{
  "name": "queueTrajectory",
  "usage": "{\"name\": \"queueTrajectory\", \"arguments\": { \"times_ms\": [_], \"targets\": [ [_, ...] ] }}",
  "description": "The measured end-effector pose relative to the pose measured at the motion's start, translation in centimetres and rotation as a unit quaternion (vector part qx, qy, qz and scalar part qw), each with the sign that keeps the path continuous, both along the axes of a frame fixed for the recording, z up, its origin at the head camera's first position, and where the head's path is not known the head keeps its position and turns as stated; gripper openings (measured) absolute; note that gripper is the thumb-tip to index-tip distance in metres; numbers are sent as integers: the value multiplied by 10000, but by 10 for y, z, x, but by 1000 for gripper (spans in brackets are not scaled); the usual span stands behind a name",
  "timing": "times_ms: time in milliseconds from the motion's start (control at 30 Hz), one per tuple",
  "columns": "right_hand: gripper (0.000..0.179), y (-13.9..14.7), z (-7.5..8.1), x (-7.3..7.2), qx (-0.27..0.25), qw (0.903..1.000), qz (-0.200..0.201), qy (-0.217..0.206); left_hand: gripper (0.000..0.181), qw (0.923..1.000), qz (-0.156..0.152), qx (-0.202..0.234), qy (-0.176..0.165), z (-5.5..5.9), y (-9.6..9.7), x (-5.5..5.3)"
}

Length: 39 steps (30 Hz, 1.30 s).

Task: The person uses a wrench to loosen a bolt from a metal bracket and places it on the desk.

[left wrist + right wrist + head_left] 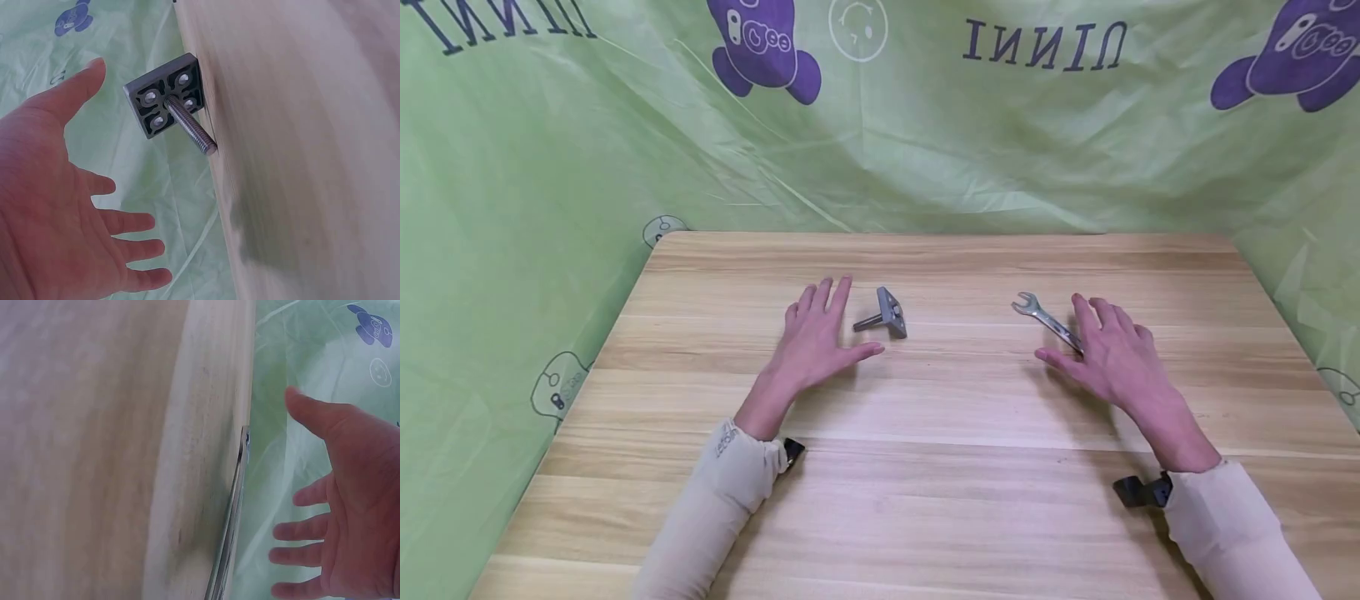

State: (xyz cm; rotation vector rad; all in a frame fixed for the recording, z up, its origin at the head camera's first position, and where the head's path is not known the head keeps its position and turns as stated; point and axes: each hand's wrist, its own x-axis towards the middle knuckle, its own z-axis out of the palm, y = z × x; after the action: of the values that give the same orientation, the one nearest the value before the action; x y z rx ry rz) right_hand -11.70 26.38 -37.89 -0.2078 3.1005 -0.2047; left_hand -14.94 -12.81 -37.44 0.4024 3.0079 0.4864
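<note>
A grey square plate with a threaded bolt lies tipped on its edge on the table, its bolt end pointing left. In the left wrist view the ribbed underside of this bolted plate shows several round studs around the threaded rod. Just left of it is my left hand, fingers spread and thumb out, holding nothing. A silver wrench lies on the table with its forked end toward the far left. My right hand hovers over the wrench's near end, hiding it; its fingers are spread, apart from the wrench in the right wrist view.
The wooden table runs up to a green printed sheet hung behind it and along its sides. A black wrist device sticks out from the right sleeve, another from the left sleeve.
</note>
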Motion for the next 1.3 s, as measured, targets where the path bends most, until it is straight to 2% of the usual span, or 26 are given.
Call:
{"name": "queueTrajectory", "arguments": {
  "times_ms": [267, 733, 1133, 1300],
  "targets": [
    [92, 2, -2, -2, -85, 9999, -14, -131, 114, 9995, -166, 209, -141, -2, 10, -6],
    [89, 11, -9, -7, -297, 9974, -57, -652, 116, 9971, -212, 566, -456, -6, 23, -19],
    [69, 18, -16, -8, -644, 9968, -122, -465, 115, 9968, -284, 495, -567, -8, 31, -27],
    [66, 21, -20, -9, -826, 9954, -251, -426, 114, 9941, -218, 702, -802, -10, 34, -31]
  ]
}}
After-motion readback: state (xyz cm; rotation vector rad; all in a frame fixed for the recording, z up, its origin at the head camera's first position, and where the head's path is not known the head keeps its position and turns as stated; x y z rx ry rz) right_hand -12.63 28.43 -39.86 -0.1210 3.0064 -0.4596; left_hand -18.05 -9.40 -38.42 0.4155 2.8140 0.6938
